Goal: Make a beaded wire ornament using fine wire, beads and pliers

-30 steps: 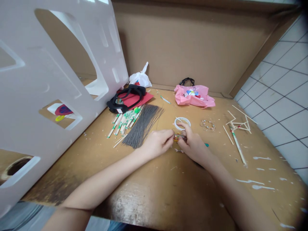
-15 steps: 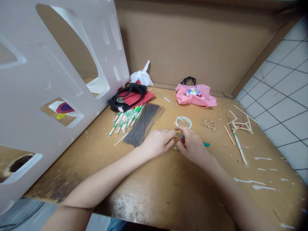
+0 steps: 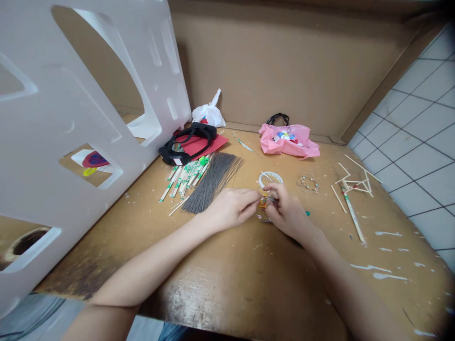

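Note:
Fingers pressed together, my left hand (image 3: 232, 207) is closed at the left side of a small yellow and orange item (image 3: 263, 202); what its fingertips pinch is too small to tell. My right hand (image 3: 287, 210) is on the other side of that item, its thumb and fingers curled in around something small and hidden. A white ring (image 3: 270, 178) with a thin metal tool across it lies just beyond the fingertips. Part of a teal handle (image 3: 307, 213) shows beside my right hand.
Grey wires (image 3: 211, 184) and wrapped sticks (image 3: 183, 178) lie left, near a black strap (image 3: 183, 157). A pink bag (image 3: 289, 140) and a white bag (image 3: 208, 115) stand behind. A beaded wire loop (image 3: 308, 184) and a stick frame (image 3: 357, 184) are right. A white plastic panel (image 3: 81, 109) rises left.
My right hand has shifted slightly and its index finger has lifted, so more of the yellow and orange item shows. Less of the teal handle is visible. My left hand has barely moved.

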`<state>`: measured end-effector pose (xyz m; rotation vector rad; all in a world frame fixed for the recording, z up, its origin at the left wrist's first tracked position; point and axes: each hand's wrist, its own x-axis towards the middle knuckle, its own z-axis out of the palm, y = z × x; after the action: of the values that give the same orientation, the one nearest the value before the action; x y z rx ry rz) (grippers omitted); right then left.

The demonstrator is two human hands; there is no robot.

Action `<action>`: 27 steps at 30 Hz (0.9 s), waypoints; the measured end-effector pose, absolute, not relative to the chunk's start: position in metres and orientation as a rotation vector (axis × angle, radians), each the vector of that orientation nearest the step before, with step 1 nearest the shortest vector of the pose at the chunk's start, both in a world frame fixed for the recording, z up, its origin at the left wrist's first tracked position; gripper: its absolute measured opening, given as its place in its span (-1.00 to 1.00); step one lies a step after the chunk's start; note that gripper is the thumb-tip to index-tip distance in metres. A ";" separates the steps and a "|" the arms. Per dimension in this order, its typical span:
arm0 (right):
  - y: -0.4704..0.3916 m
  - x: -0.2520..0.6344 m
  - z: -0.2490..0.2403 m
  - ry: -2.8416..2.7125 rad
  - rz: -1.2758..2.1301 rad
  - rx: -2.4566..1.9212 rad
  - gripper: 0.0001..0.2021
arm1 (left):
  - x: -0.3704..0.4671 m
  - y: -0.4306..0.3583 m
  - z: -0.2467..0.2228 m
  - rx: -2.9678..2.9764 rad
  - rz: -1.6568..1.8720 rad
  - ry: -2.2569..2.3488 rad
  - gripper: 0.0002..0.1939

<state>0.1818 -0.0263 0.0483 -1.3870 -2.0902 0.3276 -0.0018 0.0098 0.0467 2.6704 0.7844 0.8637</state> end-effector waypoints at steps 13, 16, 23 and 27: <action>-0.024 0.186 0.054 -1.857 1.062 -1.124 -0.92 | -0.011 0.016 0.060 2.265 0.939 0.743 -0.80; -0.025 0.187 0.054 -1.850 1.045 -1.124 -0.92 | -0.009 0.018 0.059 2.050 0.923 0.789 -0.78; -0.024 0.185 0.047 -1.916 0.765 -1.229 -0.92 | -0.003 0.025 0.049 1.642 0.960 0.699 -0.80; -0.025 0.182 0.044 -1.969 0.718 -1.265 -0.93 | -0.002 0.027 0.047 1.591 0.981 0.659 -0.80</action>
<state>0.1820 -0.0247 0.0444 -1.2645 -1.9690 0.7182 -0.0025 0.0268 0.0475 1.5906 0.6590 0.9809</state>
